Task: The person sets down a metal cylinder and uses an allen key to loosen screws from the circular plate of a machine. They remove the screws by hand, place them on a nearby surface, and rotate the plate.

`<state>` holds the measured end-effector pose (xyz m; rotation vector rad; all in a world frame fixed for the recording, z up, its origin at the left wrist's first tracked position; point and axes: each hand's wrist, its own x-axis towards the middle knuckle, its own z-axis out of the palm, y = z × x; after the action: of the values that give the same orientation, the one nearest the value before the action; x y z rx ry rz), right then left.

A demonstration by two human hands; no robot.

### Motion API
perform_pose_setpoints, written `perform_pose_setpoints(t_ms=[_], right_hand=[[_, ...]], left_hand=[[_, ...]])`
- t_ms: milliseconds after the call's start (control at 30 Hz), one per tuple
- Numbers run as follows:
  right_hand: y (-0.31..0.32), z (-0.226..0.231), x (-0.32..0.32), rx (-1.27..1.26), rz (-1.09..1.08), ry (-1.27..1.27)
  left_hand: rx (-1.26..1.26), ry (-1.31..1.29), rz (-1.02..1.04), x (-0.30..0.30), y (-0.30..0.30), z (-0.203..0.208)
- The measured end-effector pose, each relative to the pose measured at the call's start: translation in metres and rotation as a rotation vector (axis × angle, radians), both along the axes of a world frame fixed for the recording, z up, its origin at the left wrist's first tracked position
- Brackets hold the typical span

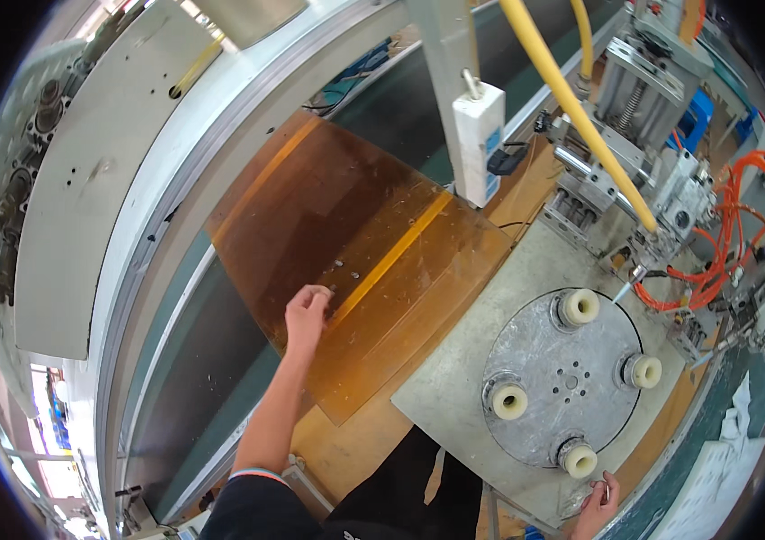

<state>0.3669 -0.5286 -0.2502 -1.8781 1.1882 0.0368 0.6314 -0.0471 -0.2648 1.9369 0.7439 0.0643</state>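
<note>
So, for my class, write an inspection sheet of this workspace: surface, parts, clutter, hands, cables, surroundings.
Surface: pale plate bearing a round disc; amber sheet to its left.
Parts: four cream rings, spaced around the disc.
Clutter: small bits on the sheet; papers at right.
Left hand: fingers pinched at the sheet; contents hidden.
Right hand: fingers curled by the plate's near edge; hold unclear.
Cables: yellow hose reaching the machine; orange tubes looped beside it.
Surroundings: dark belt beneath the sheet; white box on a post.

The sheet (337, 189) is showing amber-brown (a yellow stripe (393, 259) is crossing it), the turntable (535, 360) is showing mottled grey, and tubing (715, 286) is showing orange.
</note>
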Motion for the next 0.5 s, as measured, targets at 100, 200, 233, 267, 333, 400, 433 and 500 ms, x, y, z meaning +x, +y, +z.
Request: perform_pose_setpoints(t_ms=[100, 200, 233, 267, 333, 400, 433, 500], right_hand=[[0.009, 0.014, 0.023, -0.037, 0.037, 0.058], [0.016, 0.022, 0.036, -0.049, 0.071, 0.031], [0.016, 0.023, 0.038, -0.050, 0.078, 0.034], [0.015, 0.022, 0.039, -0.068, 0.052, 0.050], [0.008, 0.018, 0.036, -0.085, 0.020, 0.071], [-0.006, 0.011, 0.029, -0.166, 0.115, -0.160], [-0.015, 0.008, 0.025, -0.169, 0.107, -0.155], [-0.033, 0.006, 0.015, -0.154, 0.012, 0.041]], left_hand=[[0.628, -0.088, -0.212, 0.015, 0.031, -0.016], [0.871, -0.097, -0.375, 0.020, 0.038, -0.024], [0.879, -0.114, -0.366, 0.019, 0.036, -0.024], [0.866, -0.071, -0.359, 0.019, 0.034, -0.024], [0.852, -0.025, -0.361, 0.021, 0.030, -0.020], [0.745, -0.001, -0.295, 0.027, 0.027, -0.016], [0.757, -0.026, -0.307, 0.032, 0.026, -0.015], [0.740, 0.021, -0.453, 0.042, 0.028, -0.010]])
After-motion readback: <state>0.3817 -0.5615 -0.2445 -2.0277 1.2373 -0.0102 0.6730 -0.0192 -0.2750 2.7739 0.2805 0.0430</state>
